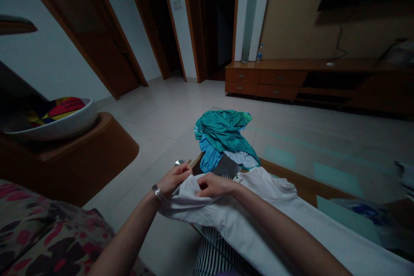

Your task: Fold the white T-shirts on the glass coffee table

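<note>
A white shirt point(255, 220) stretches from the middle of the head view to the lower right, partly over the glass-topped table. My left hand point(176, 177), with a silver bracelet on its wrist, pinches the shirt's left end. Beside it my right hand point(215, 184) has its fingers closed on a fold of the same cloth; the fingertips are partly hidden in it. Just beyond my hands lies a heap of clothes, with a green garment point(223, 127) on top, a blue one point(208, 155) under it and a pale piece at its right.
On the left, a white basin point(61, 123) holding a colourful ball point(67, 105) stands on a brown ledge point(119, 138). A floral-covered seat point(48, 233) is at lower left. A plastic bag point(365, 213) lies at right. A wooden TV cabinet point(278, 77) lines the far wall.
</note>
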`<state>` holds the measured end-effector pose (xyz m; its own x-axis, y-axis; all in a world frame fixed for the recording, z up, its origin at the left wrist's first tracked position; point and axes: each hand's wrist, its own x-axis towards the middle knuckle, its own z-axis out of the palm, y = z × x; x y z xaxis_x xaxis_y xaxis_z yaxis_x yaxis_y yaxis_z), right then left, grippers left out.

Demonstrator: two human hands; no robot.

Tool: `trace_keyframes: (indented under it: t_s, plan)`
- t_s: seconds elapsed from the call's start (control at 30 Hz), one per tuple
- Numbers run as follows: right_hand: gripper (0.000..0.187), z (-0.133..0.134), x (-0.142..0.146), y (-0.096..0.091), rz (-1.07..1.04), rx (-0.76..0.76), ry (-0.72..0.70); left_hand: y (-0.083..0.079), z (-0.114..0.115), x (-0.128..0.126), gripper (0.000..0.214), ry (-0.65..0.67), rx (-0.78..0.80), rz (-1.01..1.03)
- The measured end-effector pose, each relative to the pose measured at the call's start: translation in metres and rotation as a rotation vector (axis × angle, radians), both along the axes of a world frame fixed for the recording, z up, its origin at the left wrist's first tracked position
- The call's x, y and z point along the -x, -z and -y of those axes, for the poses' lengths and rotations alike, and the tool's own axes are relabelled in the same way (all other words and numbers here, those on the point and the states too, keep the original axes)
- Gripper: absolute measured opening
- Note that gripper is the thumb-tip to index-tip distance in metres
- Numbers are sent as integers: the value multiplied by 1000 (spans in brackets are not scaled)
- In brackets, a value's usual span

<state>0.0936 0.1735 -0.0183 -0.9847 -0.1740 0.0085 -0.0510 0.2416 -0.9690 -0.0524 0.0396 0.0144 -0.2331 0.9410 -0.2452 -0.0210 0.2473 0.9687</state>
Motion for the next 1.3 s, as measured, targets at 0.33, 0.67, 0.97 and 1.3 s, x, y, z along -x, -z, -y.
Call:
trace_keyframes:
  t_s: [0.33,0.67,0.97,1.3]
  plan:
    - [51,-21,-23,3,173,70,-131,25,7,9,32,-166,30,299]
    - [81,-2,-35,2,16,-332,111,9,51,33,53,175,206,-158]
    - [45,15,-1,-7,25,-87,219,-10,70,20,29,186,178,-415]
    - [32,12,25,-21,211,-40,-72,-2,77,13,37,-91,97,-178]
